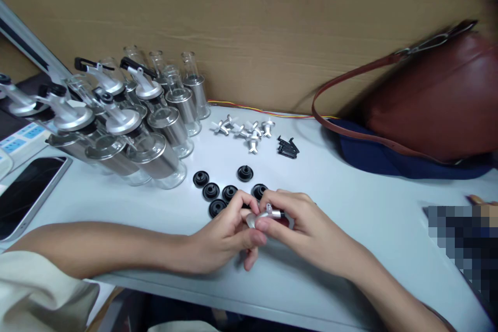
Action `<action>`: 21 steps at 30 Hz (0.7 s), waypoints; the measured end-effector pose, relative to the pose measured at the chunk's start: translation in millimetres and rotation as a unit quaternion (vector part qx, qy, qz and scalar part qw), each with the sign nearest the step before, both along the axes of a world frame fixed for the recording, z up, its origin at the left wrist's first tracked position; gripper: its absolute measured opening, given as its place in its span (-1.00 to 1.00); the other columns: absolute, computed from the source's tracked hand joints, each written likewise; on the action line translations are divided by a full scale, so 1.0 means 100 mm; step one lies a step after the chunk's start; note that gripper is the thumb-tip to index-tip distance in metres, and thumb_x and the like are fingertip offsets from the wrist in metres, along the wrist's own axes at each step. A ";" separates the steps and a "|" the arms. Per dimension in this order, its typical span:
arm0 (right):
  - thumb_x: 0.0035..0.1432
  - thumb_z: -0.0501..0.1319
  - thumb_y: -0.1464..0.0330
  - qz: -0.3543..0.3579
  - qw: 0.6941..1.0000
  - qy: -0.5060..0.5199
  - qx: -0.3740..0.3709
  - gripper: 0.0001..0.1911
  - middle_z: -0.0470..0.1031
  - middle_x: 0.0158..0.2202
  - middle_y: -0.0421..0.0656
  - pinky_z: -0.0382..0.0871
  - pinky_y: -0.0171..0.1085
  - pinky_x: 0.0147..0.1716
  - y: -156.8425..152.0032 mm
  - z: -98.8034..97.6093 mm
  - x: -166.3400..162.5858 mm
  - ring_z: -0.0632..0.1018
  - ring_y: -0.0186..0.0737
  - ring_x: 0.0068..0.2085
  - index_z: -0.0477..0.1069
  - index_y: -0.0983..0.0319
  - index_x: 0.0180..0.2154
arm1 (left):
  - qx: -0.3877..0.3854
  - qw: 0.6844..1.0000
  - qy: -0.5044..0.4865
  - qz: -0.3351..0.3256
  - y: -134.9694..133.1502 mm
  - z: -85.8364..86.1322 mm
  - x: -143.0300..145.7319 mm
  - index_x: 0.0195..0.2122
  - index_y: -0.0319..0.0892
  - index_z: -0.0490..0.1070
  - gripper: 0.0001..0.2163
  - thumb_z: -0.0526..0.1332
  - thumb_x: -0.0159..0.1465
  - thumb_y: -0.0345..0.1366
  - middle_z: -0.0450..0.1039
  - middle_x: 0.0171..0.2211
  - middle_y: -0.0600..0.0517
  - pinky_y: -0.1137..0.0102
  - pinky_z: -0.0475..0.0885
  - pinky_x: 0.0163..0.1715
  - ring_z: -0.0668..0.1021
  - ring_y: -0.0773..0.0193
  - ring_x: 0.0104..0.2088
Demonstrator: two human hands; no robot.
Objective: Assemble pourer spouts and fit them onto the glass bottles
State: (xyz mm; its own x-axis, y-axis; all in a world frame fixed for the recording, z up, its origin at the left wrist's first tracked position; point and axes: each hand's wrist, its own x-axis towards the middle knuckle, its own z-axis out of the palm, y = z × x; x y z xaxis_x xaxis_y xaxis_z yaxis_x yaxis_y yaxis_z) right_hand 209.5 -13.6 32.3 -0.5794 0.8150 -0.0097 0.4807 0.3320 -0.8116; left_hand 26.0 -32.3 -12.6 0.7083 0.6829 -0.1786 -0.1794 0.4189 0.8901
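Observation:
My left hand (223,241) and my right hand (311,223) meet near the table's front edge, both closed on one silver pourer spout (267,213). My left fingers pinch its flared base, while my right thumb and fingers grip along the spout, which has a dark tip. Just beyond my hands lie several round black stoppers (211,191), some partly covered by my fingers. Farther back are several loose silver spouts (253,141) and a small pile of black levers (288,148).
Glass bottles (169,127) with metal bands crowd the left, several topped with silver-and-black pourers (124,120). A phone (31,192) lies at the left edge. A brown bag (436,98) rests on dark blue cloth (361,153) at the right. A cardboard wall (264,31) stands behind.

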 end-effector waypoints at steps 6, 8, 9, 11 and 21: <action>0.36 0.04 0.19 0.033 0.997 0.065 0.010 -0.60 0.28 -0.59 -0.30 0.16 -0.39 -0.50 -0.03 0.06 0.00 0.29 -0.40 -0.54 0.25 0.22 -0.50 | 0.040 0.998 0.023 -0.036 0.00 0.10 0.00 -0.24 -0.06 -0.01 -0.47 0.24 0.13 0.19 0.26 -0.52 0.25 0.56 0.17 -0.63 0.30 0.54 -0.67; 0.37 0.03 0.12 0.004 0.994 0.105 0.014 -0.56 0.28 -0.60 -0.29 0.16 -0.38 -0.52 -0.03 0.06 0.03 0.30 -0.39 -0.55 0.24 0.22 -0.51 | 0.070 0.996 0.038 -0.046 0.05 0.22 0.00 -0.18 -0.06 0.01 -0.39 0.28 0.04 0.23 0.26 -0.45 0.22 0.57 0.17 -0.63 0.28 0.54 -0.63; 0.36 0.02 0.07 -0.026 0.991 0.133 0.015 -0.54 0.28 -0.60 -0.29 0.15 -0.37 -0.54 -0.02 0.06 0.05 0.29 -0.38 -0.55 0.25 0.21 -0.50 | 0.091 0.993 0.052 -0.047 0.10 0.30 -0.01 -0.14 -0.06 0.03 -0.37 0.30 0.02 0.23 0.27 -0.41 0.19 0.56 0.18 -0.61 0.29 0.53 -0.60; 0.31 0.04 -0.01 -0.110 0.974 0.197 0.027 -0.52 0.24 -0.60 -0.29 0.12 -0.37 -0.58 0.01 0.04 0.09 0.25 -0.37 -0.57 0.25 0.20 -0.48 | 0.156 0.982 0.101 -0.021 0.23 0.46 -0.04 -0.07 -0.09 0.09 -0.43 0.26 0.12 0.18 0.30 -0.33 0.12 0.53 0.20 -0.58 0.33 0.49 -0.54; 0.26 0.13 -0.01 -0.263 0.888 0.366 0.090 -0.56 0.01 -0.60 -0.32 0.01 -0.32 -0.61 0.18 -0.06 0.15 0.09 -0.35 -0.58 0.21 0.16 -0.49 | 0.540 0.636 0.551 0.021 0.93 0.61 -0.09 -0.09 -0.23 0.39 -0.80 0.01 0.35 -0.43 0.44 -0.04 -0.12 0.24 0.39 -0.15 0.53 0.11 -0.14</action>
State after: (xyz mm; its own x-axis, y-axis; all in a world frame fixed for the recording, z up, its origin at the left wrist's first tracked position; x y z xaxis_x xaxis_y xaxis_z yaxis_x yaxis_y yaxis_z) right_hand 224.3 4.3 25.8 0.0855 0.9248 0.3706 -0.0267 0.3740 -0.9271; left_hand 17.1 60.5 48.7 0.5366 0.8430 0.0376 0.8117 -0.5278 0.2499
